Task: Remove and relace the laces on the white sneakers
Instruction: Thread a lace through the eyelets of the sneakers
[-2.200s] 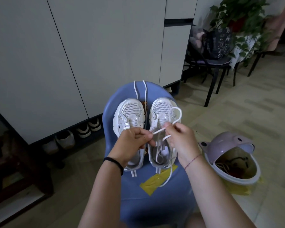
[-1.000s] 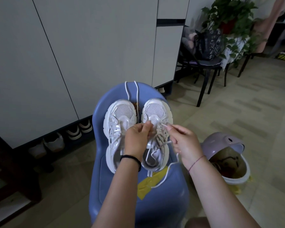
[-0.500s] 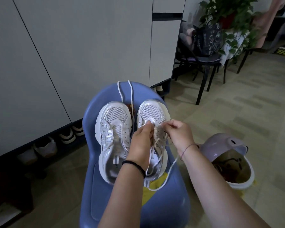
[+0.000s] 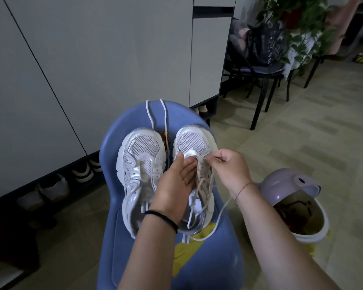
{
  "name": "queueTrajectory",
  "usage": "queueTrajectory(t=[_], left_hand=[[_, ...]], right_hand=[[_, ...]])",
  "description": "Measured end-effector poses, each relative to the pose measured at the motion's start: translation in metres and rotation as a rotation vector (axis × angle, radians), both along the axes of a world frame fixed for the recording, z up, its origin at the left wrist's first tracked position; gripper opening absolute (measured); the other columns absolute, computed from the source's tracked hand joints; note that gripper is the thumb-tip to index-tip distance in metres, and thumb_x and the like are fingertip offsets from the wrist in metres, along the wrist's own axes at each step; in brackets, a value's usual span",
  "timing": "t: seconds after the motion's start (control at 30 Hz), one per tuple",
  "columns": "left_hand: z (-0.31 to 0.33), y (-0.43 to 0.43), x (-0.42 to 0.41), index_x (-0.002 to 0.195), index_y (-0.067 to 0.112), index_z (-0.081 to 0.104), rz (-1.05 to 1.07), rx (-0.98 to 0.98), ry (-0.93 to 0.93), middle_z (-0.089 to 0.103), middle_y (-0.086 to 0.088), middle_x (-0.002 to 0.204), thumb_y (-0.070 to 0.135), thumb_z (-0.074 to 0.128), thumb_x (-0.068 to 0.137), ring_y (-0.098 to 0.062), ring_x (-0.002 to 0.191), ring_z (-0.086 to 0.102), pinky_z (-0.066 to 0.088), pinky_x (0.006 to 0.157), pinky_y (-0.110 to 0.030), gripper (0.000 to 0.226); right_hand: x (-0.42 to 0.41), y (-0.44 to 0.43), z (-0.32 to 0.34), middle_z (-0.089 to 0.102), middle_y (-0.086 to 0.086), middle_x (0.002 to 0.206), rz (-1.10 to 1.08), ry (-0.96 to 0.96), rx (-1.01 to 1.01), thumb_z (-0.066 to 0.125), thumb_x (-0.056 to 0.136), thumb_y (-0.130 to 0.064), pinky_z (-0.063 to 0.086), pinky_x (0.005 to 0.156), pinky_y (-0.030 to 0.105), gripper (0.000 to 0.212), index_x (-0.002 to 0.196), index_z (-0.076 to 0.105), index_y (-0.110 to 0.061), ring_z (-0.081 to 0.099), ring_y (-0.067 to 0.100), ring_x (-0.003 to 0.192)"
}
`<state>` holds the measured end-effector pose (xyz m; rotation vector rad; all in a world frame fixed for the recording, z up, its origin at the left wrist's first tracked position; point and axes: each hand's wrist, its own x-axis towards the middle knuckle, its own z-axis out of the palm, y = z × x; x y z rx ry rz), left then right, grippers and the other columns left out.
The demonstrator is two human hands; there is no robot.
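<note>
**Slack tail and a sliding shoe are your two risks**

Start at 9 o'clock on the seat of the blue moulded plastic chair (image 4: 218,268). The unlaced white mesh sneaker (image 4: 142,164) lies toe-up against the sloped back, and I judge a hard tug next to it could nudge it down the seat. At 12 o'clock the loose white cord lace (image 4: 150,114) is draped over the chair's top edge, so a knock to the chair may send it off behind. Just beside the first shoe, at its 3 o'clock, sits the part-laced white mesh sneaker (image 4: 192,141). Its threaded white lace (image 4: 201,183) crosses between the eyelets, and one tail runs toward 5 o'clock and hangs past the seat edge. Pull too fast and that tail could slip back through an eyelet, or the two ends could finish uneven.

Your left hand (image 4: 174,185) comes in from 6 o'clock. Its fingers are straight and together, laid along the tongue with the tips near the silver toe band; it grasps nothing and only steadies the shoe. Your right hand (image 4: 232,168) comes in from 4 o'clock with its fingers curled, thumb and forefinger nipping the lace at the shoe's 3 o'clock edge. I can't tell whether the tip is already through an eyelet, because your fingers hide it. On the floor at 4 o'clock, the lilac plastic bin (image 4: 289,183) stands open near the hanging tail, which I judge could snag there
</note>
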<state>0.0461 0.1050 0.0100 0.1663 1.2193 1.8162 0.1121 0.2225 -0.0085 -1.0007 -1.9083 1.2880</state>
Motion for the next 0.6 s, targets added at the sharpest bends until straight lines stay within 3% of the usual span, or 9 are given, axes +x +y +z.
queueTrajectory(t=[0.17, 0.3, 0.47, 0.6], left_hand=[[-0.001, 0.001, 0.002, 0.122, 0.008, 0.06, 0.022, 0.013, 0.003, 0.066, -0.006, 0.121, 0.039, 0.04, 0.101, -0.015, 0.113, 0.06, 0.042, 0.102, -0.03, 0.043], [-0.002, 0.001, 0.003, 0.114, 0.012, 0.062, 0.019, 0.024, -0.011, 0.069, -0.002, 0.11, 0.039, 0.038, 0.102, -0.01, 0.102, 0.062, 0.046, 0.092, -0.027, 0.038], [-0.003, 0.0, 0.001, 0.111, 0.015, 0.063, 0.007, 0.045, -0.044, 0.069, -0.002, 0.115, 0.042, 0.039, 0.101, -0.011, 0.108, 0.062, 0.043, 0.101, -0.031, 0.038], [-0.001, 0.0, 0.004, 0.109, 0.015, 0.063, 0.035, 0.055, -0.041, 0.07, -0.002, 0.111, 0.039, 0.039, 0.102, -0.011, 0.106, 0.063, 0.047, 0.093, -0.026, 0.035]], right_hand=[[-0.001, 0.002, 0.001, 0.069, 0.004, 0.073, 0.038, -0.049, 0.052, 0.067, 0.087, -0.015, 0.046, 0.061, 0.021, 0.011, 0.079, 0.069, -0.007, 0.059, 0.01, 0.064], [0.0, 0.0, -0.007, 0.073, 0.002, 0.079, -0.003, 0.054, 0.005, 0.069, 0.085, -0.014, 0.049, 0.069, 0.021, 0.004, 0.083, 0.072, -0.012, 0.065, 0.011, 0.074], [-0.004, -0.004, -0.008, 0.072, 0.001, 0.077, -0.097, 0.155, -0.054, 0.074, 0.081, -0.011, 0.049, 0.067, 0.021, 0.004, 0.079, 0.071, -0.013, 0.065, 0.009, 0.069], [-0.006, -0.006, -0.003, 0.071, -0.003, 0.078, -0.045, 0.091, 0.091, 0.072, 0.082, -0.012, 0.052, 0.071, 0.021, 0.004, 0.08, 0.071, -0.014, 0.067, 0.009, 0.076]])
